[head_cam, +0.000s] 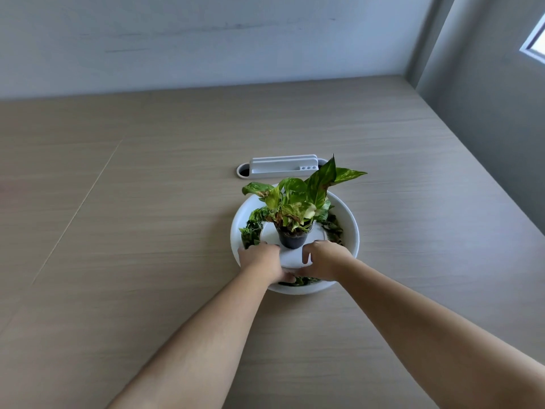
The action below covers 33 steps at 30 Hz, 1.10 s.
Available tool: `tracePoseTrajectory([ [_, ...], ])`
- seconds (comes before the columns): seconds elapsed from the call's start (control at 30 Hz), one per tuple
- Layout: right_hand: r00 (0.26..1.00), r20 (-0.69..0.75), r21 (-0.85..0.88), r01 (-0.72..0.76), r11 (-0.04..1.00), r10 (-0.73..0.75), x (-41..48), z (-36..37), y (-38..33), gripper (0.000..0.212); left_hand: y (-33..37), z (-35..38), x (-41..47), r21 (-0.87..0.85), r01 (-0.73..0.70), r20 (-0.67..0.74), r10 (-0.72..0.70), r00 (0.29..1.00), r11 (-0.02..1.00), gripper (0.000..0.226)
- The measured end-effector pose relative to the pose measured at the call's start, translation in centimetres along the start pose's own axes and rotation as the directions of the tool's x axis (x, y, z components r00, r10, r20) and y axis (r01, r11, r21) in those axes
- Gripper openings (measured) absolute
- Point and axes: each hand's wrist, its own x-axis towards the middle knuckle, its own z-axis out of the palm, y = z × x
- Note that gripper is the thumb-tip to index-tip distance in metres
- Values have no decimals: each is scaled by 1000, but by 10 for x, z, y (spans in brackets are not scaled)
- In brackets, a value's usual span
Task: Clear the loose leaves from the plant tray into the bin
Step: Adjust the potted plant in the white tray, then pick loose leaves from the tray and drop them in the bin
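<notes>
Leaves, dark green and loose, lie in the sunken ring of the plant tray. I see one clump on the tray's left side, another on its right side, and a few more at its near rim. Those near ones show in the small gap below my two wrists.

My left hand sits over the tray's near-left part. Its fingers are bent down, with the knuckles right beside the left clump. My right hand sits over the tray's near-right part, fingers curled downward above the raised white middle. Its thumb reaches toward the left hand, and the two hands almost meet just above the near leaves. I cannot tell whether either hand has any leaf in its grasp, because the fingertips are hidden from me.

On the tray's raised middle stands a small dark pot with a variegated plant, just beyond both hands. The tray rests on a pale wooden table. A white desk holder sits just beyond the tray's far rim.
</notes>
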Motion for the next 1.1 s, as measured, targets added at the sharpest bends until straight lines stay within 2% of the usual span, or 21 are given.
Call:
tracePoseTrajectory([
  [0.13, 999, -27, -5, 26, 1000, -26, -1, 13, -4, 32, 4, 9, -2, 24, 13, -83, -11, 996, 1000, 30],
  [0.27, 997, -52, 18, 52, 998, -51, 0, 21, -6, 17, -1, 13, -1, -25, -53, -119, 50, 992, 998, 32],
  [0.37, 997, -34, 44, 72, 996, -70, 2, 25, -5, 23, -6, 16, 2, -89, -89, -128, 77, 989, 992, 30],
  [0.47, 998, -48, 104, 49, 993, -45, 2, 22, -6, 28, -12, 14, 4, -224, -109, -131, 81, 988, 969, 26],
  [0.57, 989, -145, 181, 10, 983, 17, -1, 13, -8, 26, -16, 6, 7, -306, -158, -142, 119, 983, 939, 23],
  [0.67, 963, -239, 300, -50, 953, 126, -7, 4, -11, 24, -22, -1, 8, -330, -241, -224, 172, 959, 913, 18],
  [0.83, 901, -315, 464, -128, 877, 298, -23, -1, -11, 20, -25, -7, 0, -360, -325, -287, 228, 930, 875, 19],
  [0.97, 850, -372, 530, -134, 837, 372, -53, -7, 1, 24, -8, -8, -15, -334, -356, -295, 262, 919, 873, 21],
  [1.1, 764, -416, 633, -146, 760, 493, -98, -11, 37, 24, 38, -9, -40, -274, -411, -327, 318, 890, 869, 18],
])
